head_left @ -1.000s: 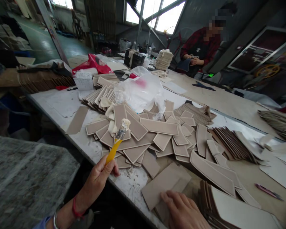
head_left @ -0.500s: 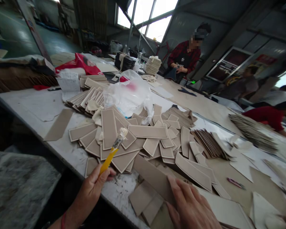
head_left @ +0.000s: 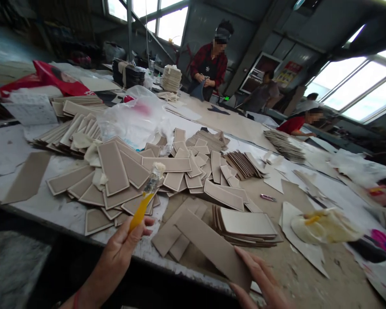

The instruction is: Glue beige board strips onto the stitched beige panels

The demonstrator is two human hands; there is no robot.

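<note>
My left hand (head_left: 124, 246) is closed around the yellow handle of a brush (head_left: 142, 209), whose tip points up and is caked with whitish paste. A flat taupe strip (head_left: 212, 249), leather-like, is held at its near right end between the thumb and fingers of my right hand (head_left: 262, 277). The strip slants over several loose taupe pieces (head_left: 169, 234) at the table's front edge. Just beyond it sits a stack of pale-topped rectangular pieces (head_left: 247, 221). Behind the brush spreads a heap of taupe panels with pale borders (head_left: 116, 165).
A clear plastic bag (head_left: 131, 118) rests behind the heap. To the right are a small pink-handled tool (head_left: 268, 198) and a yellowish plastic-wrapped container (head_left: 324, 225). Across the table (head_left: 241, 122), a person in a checked shirt (head_left: 209, 64) handles dark material.
The view has swung right, so the table's things sit further left. My right hand has shifted right with the strip, and the stack and yellowish container now show. The brush stays in my left hand.
</note>
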